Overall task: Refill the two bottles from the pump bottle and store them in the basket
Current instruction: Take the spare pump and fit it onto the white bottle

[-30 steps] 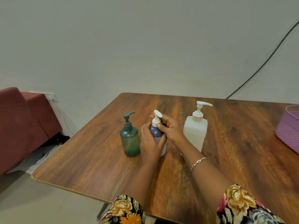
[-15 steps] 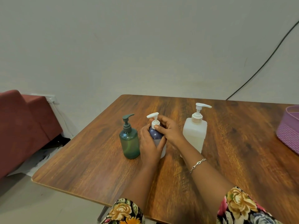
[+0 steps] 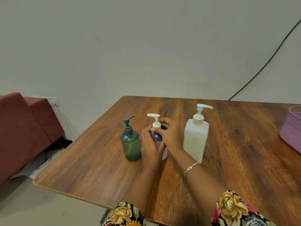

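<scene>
**Wooden table: both hands on the middle bottle**

Wood-grain table (image 3: pixel 91 168) stands against a plain grey wall (image 3: pixel 146 46). Three pump bottles stand upright in a row near its middle.

1. Green bottle (image 3: pixel 131 144): leftmost, dark green pump, nozzle pointing right. It stands just beside the left hand and no hand holds it.
2. Blue bottle (image 3: pixel 155 137): centre of the row, dark blue shoulder over a pale lower body, base on the table. Its white pump (image 3: pixel 154 115) sits on the neck with the nozzle pointing left.
3. Large pump bottle (image 3: pixel 196 139): rightmost, translucent white, square-shouldered, nozzle pointing right. It stands free, close behind the right wrist.

Left hand (image 3: pixel 149 147): fingers and thumb wrap the body of the blue bottle from the left side.

Right hand (image 3: pixel 171 134): fingers curl round the collar of the white pump and pinch it just below the nozzle. A bracelet (image 3: pixel 190 168) lies on the right wrist.

Purple basket (image 3: pixel 290 132): on the table at the right edge of the view, well apart from the bottles, partly cut off.

Red sofa (image 3: pixel 24 128): on the floor to the left of the table. A black cable (image 3: pixel 268 59) runs down the wall at the right.
</scene>
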A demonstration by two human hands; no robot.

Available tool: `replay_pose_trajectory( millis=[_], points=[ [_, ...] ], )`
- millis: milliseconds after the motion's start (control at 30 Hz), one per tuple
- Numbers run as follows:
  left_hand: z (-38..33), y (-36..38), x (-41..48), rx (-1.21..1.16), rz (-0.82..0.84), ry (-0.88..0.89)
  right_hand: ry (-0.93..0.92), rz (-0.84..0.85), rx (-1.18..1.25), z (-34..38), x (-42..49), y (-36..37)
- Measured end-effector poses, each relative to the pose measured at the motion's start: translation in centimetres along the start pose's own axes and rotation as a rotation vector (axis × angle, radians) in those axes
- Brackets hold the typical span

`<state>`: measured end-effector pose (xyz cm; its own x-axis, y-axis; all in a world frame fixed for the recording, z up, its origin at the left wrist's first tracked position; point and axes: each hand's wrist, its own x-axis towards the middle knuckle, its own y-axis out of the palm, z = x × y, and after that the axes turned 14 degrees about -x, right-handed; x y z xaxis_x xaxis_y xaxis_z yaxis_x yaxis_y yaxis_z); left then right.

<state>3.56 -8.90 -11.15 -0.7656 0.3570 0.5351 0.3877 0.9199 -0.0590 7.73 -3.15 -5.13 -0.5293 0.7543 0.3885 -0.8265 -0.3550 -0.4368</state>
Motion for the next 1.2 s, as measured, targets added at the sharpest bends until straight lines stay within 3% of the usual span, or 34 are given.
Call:
replay_pose_trajectory(
  millis=[133, 233, 367, 833, 1067, 1200],
  points=[
    [-0.3, -0.2, 0.1, -0.041, 0.019, 0.001, -0.078, 0.276, -0.010, -0.4, 1.1, -1.3],
    [0.0, -0.2, 0.1, -0.063, 0.026, -0.010, -0.064, 0.362, 0.034, -0.4, 1.4, -1.5],
    [-0.2, -0.1, 0.1, -0.066, 0.017, -0.009, 0.004, 0.305, 0.056, -0.1, 1.3, -1.2],
    [-0.2, 0.4, 0.1, -0.062, 0.010, -0.002, -0.052, 0.031, -0.133, 0.4, 0.4, 0.2],
    [0.0, 0.2, 0.0, 0.033, 0.019, -0.037, -0.128, 0.116, -0.188, -0.5, 0.3, -0.1],
    [-0.3, 0.1, 0.2, 0.056, 0.019, -0.036, -0.129, 0.248, -0.197, -0.1, 0.0, -0.9]
  ],
)
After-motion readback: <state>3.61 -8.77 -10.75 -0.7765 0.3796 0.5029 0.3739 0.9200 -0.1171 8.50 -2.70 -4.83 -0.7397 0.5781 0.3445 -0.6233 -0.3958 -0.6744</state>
